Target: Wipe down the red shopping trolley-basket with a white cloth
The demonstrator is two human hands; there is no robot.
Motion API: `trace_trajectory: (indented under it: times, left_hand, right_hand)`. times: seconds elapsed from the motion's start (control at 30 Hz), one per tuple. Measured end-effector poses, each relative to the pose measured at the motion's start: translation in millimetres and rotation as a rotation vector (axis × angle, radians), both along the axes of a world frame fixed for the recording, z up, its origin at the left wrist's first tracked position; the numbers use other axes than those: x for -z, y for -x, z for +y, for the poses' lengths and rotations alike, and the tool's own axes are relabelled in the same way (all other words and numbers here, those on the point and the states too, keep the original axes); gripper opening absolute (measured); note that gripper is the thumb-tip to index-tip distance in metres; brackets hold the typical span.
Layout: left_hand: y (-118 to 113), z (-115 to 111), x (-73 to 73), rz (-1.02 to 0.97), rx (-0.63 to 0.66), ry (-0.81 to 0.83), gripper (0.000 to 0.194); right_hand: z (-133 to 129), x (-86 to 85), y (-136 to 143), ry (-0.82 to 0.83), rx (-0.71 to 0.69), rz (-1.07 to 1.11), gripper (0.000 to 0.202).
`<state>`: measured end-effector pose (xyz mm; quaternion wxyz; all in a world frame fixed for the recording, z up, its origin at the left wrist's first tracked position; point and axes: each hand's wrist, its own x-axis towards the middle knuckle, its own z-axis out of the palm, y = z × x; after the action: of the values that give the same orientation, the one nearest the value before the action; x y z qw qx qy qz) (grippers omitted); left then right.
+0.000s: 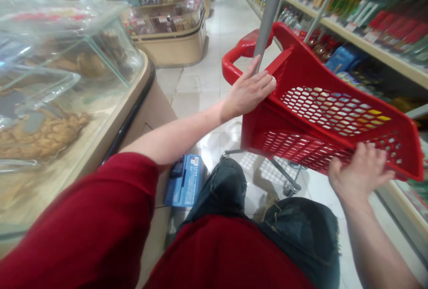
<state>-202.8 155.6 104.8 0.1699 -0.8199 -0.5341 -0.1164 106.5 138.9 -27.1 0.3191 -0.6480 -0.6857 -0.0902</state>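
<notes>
A red plastic shopping cart (pixel 317 106) with a holed basket stands crosswise before me, its handle end at the upper left. My left hand (pixel 249 90) lies on the rim near the handle, beside a grey pole (pixel 270 8), its fingers stretched out. On the near rim at the right rests my right hand (pixel 361 173), fingers spread over the edge. Neither hand is closed round anything that I can see. Below my left forearm, a blue box (pixel 189 181) sits on the floor beside the counter.
At the left is a counter (pixel 132 101) with clear bins of brown food. Another display stand (pixel 170 48) is farther ahead. Shelves (pixel 374 48) of packaged goods line the right. A tiled aisle (pixel 229 17) runs forward between them.
</notes>
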Motion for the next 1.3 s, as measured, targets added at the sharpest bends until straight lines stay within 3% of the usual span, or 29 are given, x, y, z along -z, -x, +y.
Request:
trace_trajectory:
  times: [0.1, 0.2, 0.33, 0.4, 0.5, 0.63, 0.73, 0.93, 1.07, 1.17, 1.23, 1.3]
  left_hand:
    - [10, 2, -3.6, -0.013, 0.018, 0.02, 0.039]
    - [5, 3, 1.6, -0.04, -0.015, 0.008, 0.039]
    - [-1, 3, 3.4, -0.03, -0.007, 0.011, 0.041]
    - [-2, 2, 2.1, -0.001, 0.005, 0.019, 0.042]
    - [-4, 2, 3.0, 0.051, -0.001, 0.017, 0.045]
    - [-6, 4, 8.9, 0.067, 0.022, -0.048, 0.047]
    - [-8, 5, 10.1, 0.065, 0.041, -0.03, 0.044]
    - [-13, 5, 5.5, 0.074, 0.057, 0.017, 0.042]
    - [-15, 6, 5.0, 0.109, 0.049, 0.007, 0.042]
    - [-19, 7, 6.7, 0.127, 0.023, -0.001, 0.041]
    - [-26, 7, 10.9, 0.121, 0.006, -0.016, 0.041]
    - [-40, 7, 19.5, 0.105, -0.007, -0.046, 0.041]
  right_hand:
    - [-1, -2.2, -6, -0.043, -0.039, 0.024, 0.064]
    - [-4, -8.9, -14, -0.084, -0.035, 0.239, 0.045]
    - [-20, -11.4, -26, 0.146, 0.08, 0.685, 0.03]
    - [-32, -8.8, -32, 0.253, 0.143, 0.776, 0.032]
    - [-41, -4.6, -39, 0.243, 0.177, 0.619, 0.035]
    - [-30, -1.5, -54, -0.044, 0.066, 0.173, 0.043]
    - [-17, 0.6, -65, -0.11, -0.021, 0.188, 0.031]
    - [0, -2.7, -76, -0.03, 0.025, 0.288, 0.023]
    - [19, -12.6, -84, -0.018, 0.072, -0.006, 0.035]
    - [29, -16.9, -87, 0.215, 0.086, -0.236, 0.047]
    - [30, -17.0, -85, 0.337, 0.095, -0.272, 0.048]
    - [28, -16.1, -78, 0.348, 0.112, -0.263, 0.048]
